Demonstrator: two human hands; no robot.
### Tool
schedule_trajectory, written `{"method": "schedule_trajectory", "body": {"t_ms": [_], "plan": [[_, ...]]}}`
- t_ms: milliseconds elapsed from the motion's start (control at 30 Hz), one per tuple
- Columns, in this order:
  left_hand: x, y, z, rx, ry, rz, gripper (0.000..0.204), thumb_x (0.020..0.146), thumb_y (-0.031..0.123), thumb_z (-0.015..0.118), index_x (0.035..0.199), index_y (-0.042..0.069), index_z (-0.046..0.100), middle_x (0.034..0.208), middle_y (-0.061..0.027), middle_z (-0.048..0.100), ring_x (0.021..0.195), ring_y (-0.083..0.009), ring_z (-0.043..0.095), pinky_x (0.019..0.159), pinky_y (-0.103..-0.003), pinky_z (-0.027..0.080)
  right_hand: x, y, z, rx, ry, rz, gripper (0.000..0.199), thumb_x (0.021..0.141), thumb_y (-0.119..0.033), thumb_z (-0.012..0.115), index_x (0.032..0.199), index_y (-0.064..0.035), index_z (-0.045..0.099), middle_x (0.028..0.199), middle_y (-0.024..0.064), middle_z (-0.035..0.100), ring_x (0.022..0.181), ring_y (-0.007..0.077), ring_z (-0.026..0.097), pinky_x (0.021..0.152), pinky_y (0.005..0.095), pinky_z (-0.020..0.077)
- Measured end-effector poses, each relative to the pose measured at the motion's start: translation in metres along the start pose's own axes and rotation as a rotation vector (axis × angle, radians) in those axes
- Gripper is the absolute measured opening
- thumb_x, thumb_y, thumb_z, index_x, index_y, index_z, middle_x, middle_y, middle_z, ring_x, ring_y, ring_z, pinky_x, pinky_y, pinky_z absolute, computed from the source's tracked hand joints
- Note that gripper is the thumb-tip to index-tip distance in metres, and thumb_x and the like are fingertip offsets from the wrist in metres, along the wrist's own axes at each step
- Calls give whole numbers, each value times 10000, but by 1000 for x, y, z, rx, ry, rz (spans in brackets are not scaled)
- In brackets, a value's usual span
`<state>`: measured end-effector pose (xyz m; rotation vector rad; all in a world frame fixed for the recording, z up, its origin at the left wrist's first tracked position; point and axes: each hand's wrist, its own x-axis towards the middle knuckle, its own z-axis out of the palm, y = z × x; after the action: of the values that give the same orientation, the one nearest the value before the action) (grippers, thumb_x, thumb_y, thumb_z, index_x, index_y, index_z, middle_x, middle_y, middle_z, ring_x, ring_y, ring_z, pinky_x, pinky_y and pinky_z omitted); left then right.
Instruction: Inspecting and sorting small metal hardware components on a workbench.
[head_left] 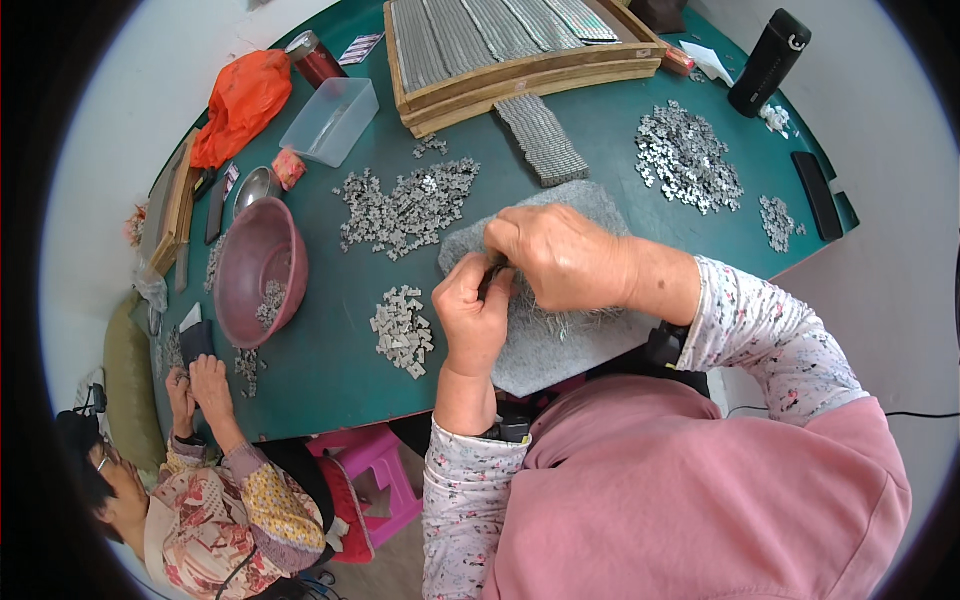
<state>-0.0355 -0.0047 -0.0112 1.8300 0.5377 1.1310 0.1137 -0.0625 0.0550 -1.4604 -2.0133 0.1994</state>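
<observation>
Over a grey felt mat (530, 365) my two hands meet, fingertips close together. My left hand (470, 315) is closed around a small dark object (491, 281), mostly hidden by the fingers. Just above and to its right, my right hand (565, 255) is closed in a pinch; what its fingertips hold is hidden. Thin silvery wire-like strands (565, 322) lie on the mat below my right hand. Small flat grey pieces (402, 332) form a pile left of the mat, and a larger heap of grey pieces (412, 205) lies beyond it.
A strip of joined grey pieces (543, 140) leans by a wooden tray (530, 75) of similar strips. More pieces (688, 160) lie right. A pink bowl (240, 270), clear plastic box (330, 122) and orange bag (240, 105) stand left. A co-worker's hands (208, 385) work lower left; a black bottle (768, 65) stands right.
</observation>
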Motion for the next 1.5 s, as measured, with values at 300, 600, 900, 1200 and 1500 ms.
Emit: {"method": "schedule_trajectory", "body": {"t_ms": [300,600,900,1200,1500], "plan": [[3,11,-6,-396,-6,-417,74,893,-19,606,937,-31,664,777,-64,664,628,-116,641,557,-215,489,-2,0,6,110,167,29,308,654,-43,737,894,8,551,821,171,600,744,382,617,641,446,510],[3,4,-10,-927,159,-537,100,902,10,624,988,-28,659,891,-94,685,764,-158,667,652,-272,560,-10,-9,24,-27,349,-89,311,688,-84,725,972,-3,625,865,105,554,828,317,583,708,408,504],[9,5,-16,-744,30,-653,88,899,60,661,925,-24,660,741,-23,615,574,-83,527,470,-187,364,-15,8,25,-61,373,-126,282,666,-78,740,923,-22,639,848,98,565,816,298,571,698,397,489],[19,16,-9,-877,-3,-785,116,906,104,657,876,-4,625,676,-53,595,500,-102,516,405,-191,326,-30,8,2,146,260,21,271,791,-98,688,1035,13,648,916,141,593,892,329,593,740,407,497],[26,14,1,-895,83,-822,240,956,238,598,893,7,615,698,-110,624,545,-169,584,428,-244,391,-85,33,-16,-384,210,316,288,772,-72,685,1046,7,647,990,142,565,947,318,538,833,394,474]]}}
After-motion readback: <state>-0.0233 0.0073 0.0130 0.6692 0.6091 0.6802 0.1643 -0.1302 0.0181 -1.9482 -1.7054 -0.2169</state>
